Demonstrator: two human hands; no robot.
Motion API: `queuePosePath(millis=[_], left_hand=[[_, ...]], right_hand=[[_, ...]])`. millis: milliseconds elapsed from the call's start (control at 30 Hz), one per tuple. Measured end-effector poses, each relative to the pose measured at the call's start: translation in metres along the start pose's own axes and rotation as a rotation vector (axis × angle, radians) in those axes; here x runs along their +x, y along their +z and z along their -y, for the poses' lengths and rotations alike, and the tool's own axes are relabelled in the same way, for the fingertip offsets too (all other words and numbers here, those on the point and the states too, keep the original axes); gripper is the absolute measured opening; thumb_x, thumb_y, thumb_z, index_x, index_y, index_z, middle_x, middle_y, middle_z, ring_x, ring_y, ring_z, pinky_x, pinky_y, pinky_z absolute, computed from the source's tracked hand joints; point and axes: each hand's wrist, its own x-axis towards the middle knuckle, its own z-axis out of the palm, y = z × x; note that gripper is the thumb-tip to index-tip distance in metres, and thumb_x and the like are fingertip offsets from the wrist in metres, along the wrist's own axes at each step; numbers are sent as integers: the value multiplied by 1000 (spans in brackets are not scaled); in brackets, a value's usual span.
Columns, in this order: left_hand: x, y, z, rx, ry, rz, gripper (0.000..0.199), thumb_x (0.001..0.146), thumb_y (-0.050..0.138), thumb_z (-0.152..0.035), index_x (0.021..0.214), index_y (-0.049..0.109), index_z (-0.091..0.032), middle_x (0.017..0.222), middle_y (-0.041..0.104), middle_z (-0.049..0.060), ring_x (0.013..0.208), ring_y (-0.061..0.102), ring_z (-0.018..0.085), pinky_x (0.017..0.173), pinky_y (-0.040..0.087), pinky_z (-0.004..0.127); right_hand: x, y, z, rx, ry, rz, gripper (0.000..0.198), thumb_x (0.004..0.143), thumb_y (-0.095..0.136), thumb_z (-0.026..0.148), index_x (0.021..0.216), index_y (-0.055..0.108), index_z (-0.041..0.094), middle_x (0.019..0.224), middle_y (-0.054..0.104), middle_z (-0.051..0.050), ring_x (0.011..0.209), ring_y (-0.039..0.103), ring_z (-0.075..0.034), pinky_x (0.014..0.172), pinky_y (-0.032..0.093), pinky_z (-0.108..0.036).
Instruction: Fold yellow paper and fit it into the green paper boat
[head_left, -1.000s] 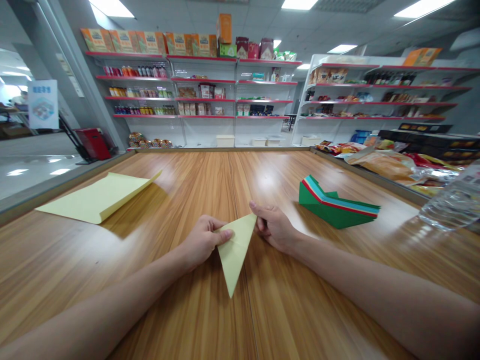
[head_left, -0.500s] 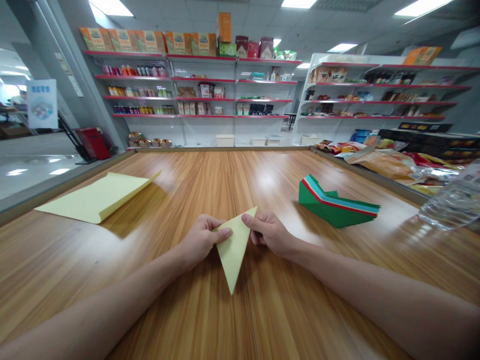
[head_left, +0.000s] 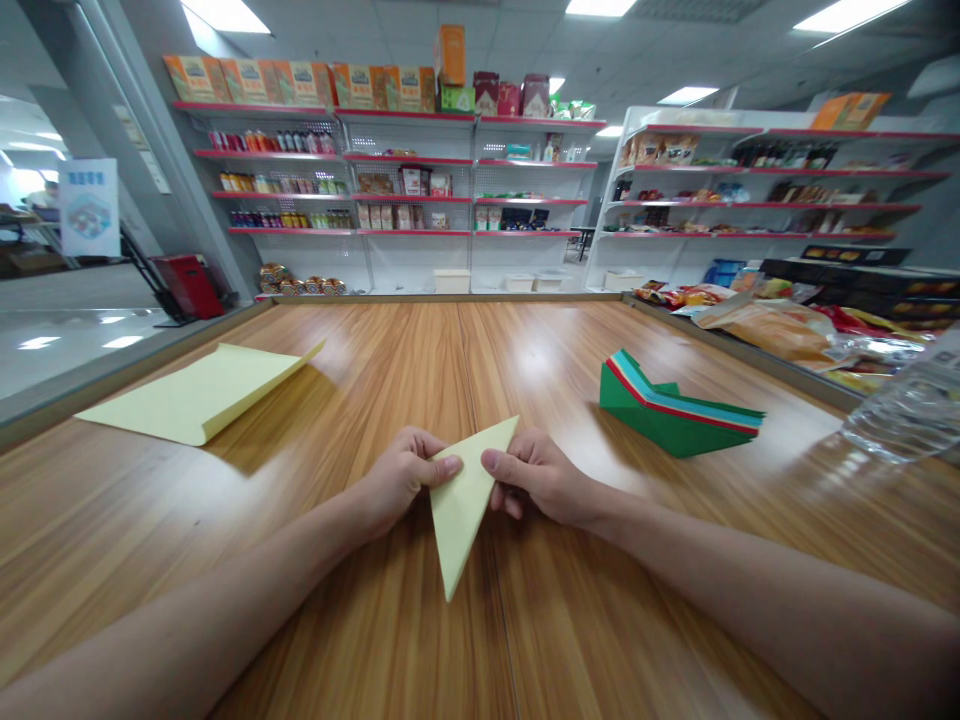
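A pale yellow sheet of paper folded into a narrow triangle, the folded paper (head_left: 463,505), is held between both hands above the wooden table (head_left: 360,620). Its long point faces down toward me and another corner points up to the right. My left hand (head_left: 405,475) pinches the left edge, thumb on top and fingers hidden underneath. My right hand (head_left: 541,475) grips the right edge with its thumb on the face and its fingers curled behind. To the right sits a green folded paper boat (head_left: 667,425) with red, white and blue bands along its rim.
A larger yellow sheet (head_left: 195,390) with a curled edge lies on the left. At the right stand a clear plastic bottle (head_left: 900,410) and a heap of packaged snacks (head_left: 780,325). Stocked shelves (head_left: 409,160) line the wall beyond the table.
The folded paper has turned slightly, its lower point swinging to the left. My right thumb has slid a little down along its right edge.
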Motion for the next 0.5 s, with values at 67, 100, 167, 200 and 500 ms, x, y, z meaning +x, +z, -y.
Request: queuePosePath(millis=[67, 100, 167, 200, 500], left_hand=[[-1, 1, -2, 2, 1, 19, 31, 68, 67, -37, 68, 73, -6, 57, 67, 10, 49, 56, 16, 47, 34, 24], [-2, 1, -2, 5, 3, 17, 31, 68, 67, -37, 67, 72, -6, 58, 67, 11, 50, 57, 17, 47, 34, 25], [-2, 3, -3, 6, 13, -14, 31, 67, 67, -37, 66, 72, -7, 57, 66, 11, 49, 57, 17, 47, 34, 25], [-2, 4, -2, 1, 19, -39, 31, 67, 67, -37, 65, 72, -7, 56, 66, 10, 49, 57, 17, 47, 34, 25], [1, 2, 1, 25, -20, -111, 30, 62, 70, -36, 55, 67, -7, 51, 64, 9, 42, 53, 15, 42, 32, 23]], right_hand=[[-1, 1, 0, 26, -6, 33, 50, 85, 49, 49, 58, 62, 9, 42, 53, -1, 36, 46, -6, 36, 28, -17], [-1, 1, 0, 32, -8, 39, 50, 85, 48, 49, 59, 62, 9, 43, 54, -2, 37, 47, -7, 36, 28, -17], [0, 1, -1, 20, -12, 16, 50, 86, 48, 49, 59, 61, 9, 44, 54, -2, 38, 47, -7, 36, 29, -17], [0, 1, -2, 3, -16, -10, 49, 85, 49, 49, 59, 61, 9, 45, 54, -2, 38, 47, -6, 36, 29, -17], [-5, 8, 3, -117, 15, 27, 53, 88, 43, 50, 61, 62, 9, 44, 52, -1, 38, 44, -6, 37, 29, -17]])
